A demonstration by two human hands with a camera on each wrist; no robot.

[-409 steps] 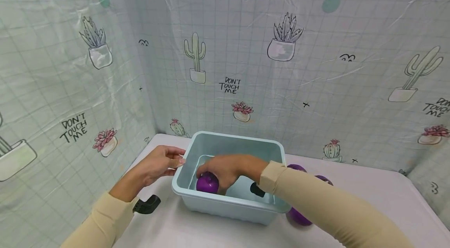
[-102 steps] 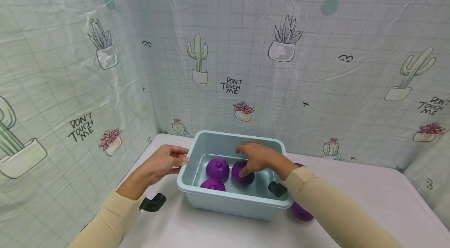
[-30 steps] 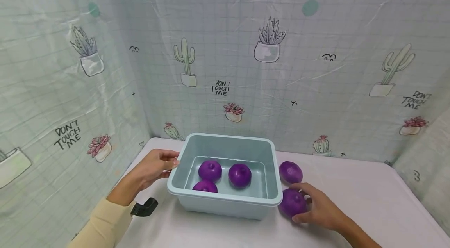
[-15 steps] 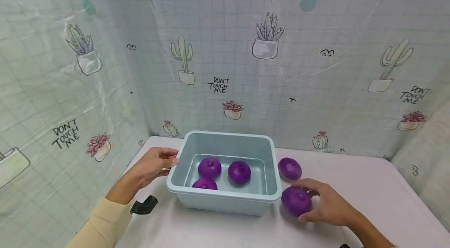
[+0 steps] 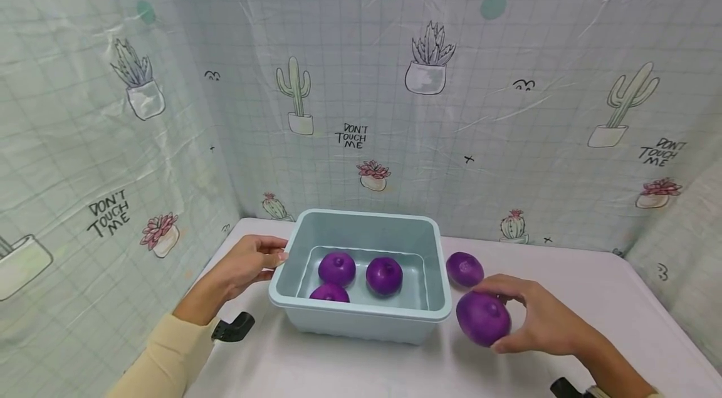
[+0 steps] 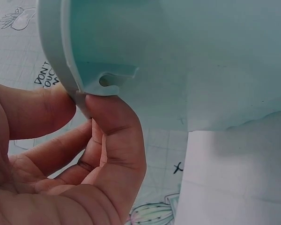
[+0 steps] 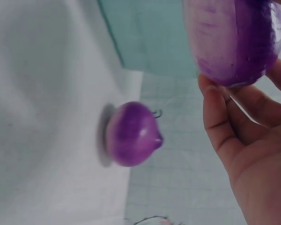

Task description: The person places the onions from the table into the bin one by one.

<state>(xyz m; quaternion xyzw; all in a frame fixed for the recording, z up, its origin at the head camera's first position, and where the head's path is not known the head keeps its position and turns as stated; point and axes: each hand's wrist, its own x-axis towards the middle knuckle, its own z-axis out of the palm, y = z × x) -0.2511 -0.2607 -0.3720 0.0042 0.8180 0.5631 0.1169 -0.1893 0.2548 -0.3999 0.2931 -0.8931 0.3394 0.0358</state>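
Note:
A pale blue plastic tub (image 5: 361, 316) stands on the white table and holds three purple onions (image 5: 385, 275). My left hand (image 5: 248, 263) pinches the tub's left rim (image 6: 68, 79) between thumb and fingers. My right hand (image 5: 533, 319) grips a fourth purple onion (image 5: 483, 318) (image 7: 234, 40), lifted just off the table to the right of the tub. Another purple onion (image 5: 465, 269) (image 7: 131, 133) lies on the table behind it, beside the tub's right wall.
A cactus-print plastic sheet (image 5: 395, 84) walls in the table at the back and on both sides. A black strap piece (image 5: 234, 328) lies by my left wrist. The white table (image 5: 592, 285) stretches to the right of the tub.
My right hand has closed round the near onion and raised it off the table, a little towards me. The left hand has stayed on the tub's rim.

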